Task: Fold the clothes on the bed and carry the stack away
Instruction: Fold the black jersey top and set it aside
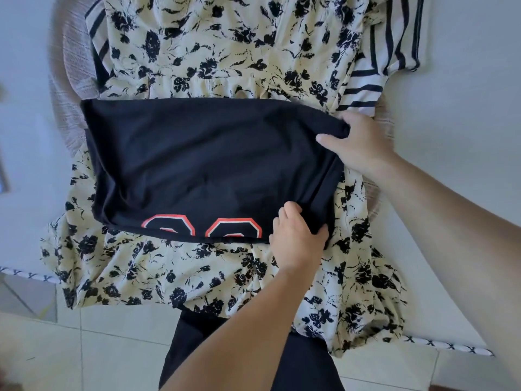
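Matt black cloth shirt (203, 162) on thin floral-print fabric dress (197, 266); glossy floor tiles (84, 356).

A home bedroom: clothes (225, 66) spread on a bed (465, 94), tiled floor (98, 348).

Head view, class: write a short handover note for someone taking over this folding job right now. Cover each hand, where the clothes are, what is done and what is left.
Left hand: grips the near right corner of the black T-shirt.
Right hand: grips its far right corner.
The T-shirt, part folded, lies on the floral dress, spread over the bed; a striped garment lies beneath.
Done: first folds of the T-shirt.
Left: finish it, fold the rest, stack, carry away.
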